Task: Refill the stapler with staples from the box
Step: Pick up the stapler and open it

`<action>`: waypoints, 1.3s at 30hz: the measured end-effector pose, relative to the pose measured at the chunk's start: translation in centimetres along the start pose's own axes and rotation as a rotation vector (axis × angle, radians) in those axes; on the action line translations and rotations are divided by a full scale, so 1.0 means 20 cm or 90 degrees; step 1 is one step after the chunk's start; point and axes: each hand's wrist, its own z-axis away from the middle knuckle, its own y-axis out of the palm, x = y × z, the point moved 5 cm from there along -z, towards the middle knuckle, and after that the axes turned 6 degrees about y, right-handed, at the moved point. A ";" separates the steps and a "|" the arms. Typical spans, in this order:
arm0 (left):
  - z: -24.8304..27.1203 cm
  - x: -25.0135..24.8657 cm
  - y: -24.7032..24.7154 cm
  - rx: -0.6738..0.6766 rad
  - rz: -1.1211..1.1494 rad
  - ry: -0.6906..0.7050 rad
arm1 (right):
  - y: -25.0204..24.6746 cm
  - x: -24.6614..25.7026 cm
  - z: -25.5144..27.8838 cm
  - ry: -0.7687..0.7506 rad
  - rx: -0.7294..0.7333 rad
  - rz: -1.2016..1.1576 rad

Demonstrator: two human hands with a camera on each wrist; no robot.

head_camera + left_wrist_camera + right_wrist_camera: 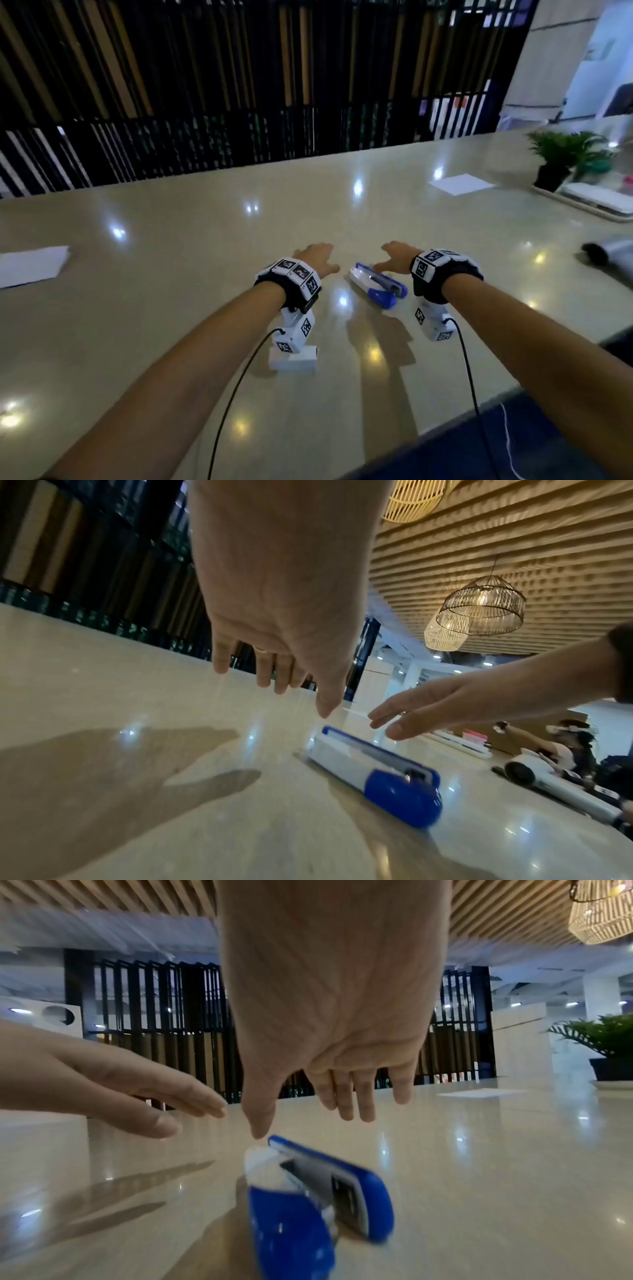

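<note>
Stapler (377,286) lies on the worktop (205,222), apparently hinged open, at 1 o'clock from me. My left hand (317,260) and right hand (395,258) hover, fingers spread, holding nothing. Staple box (293,358) sits at 11 o'clock, seemingly untouched; loading remains.

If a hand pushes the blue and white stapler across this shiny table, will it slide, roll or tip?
The stapler will probably slide easily: the table looks polished and mirrors the lights. It seems unlikely to roll, since it lies long and low. Its two halves appear splayed apart, so a push on one half may swing it rather than move the whole.
</note>
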 end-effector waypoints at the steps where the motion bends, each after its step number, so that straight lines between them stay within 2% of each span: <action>1: 0.01 -0.03 0.04 0.015 -0.005 0.007 | 0.05 -0.01 0.02 0.009 0.019 0.000; 7: 0.01 -0.13 0.23 -0.010 0.033 0.066 | 0.22 -0.03 0.06 0.002 0.039 -0.044; 15: -0.02 -0.13 0.25 0.004 0.057 0.114 | 0.26 0.05 0.05 -0.004 0.021 0.003; 20: -0.02 -0.11 0.25 -0.013 0.063 0.149 | 0.21 0.14 0.05 -0.026 0.053 -0.158; 24: -0.01 -0.05 0.16 -0.147 0.046 0.161 | 0.11 0.20 0.06 -0.068 0.081 -0.294; 28: 0.05 0.06 0.06 -0.160 0.240 0.198 | 0.06 0.29 0.09 -0.101 0.066 -0.458; 33: 0.14 0.25 0.01 -0.215 0.332 0.139 | 0.10 0.47 0.06 -0.130 0.123 -0.683; 39: 0.27 0.43 0.02 -0.315 0.414 0.098 | 0.19 0.76 0.10 -0.205 0.218 -0.729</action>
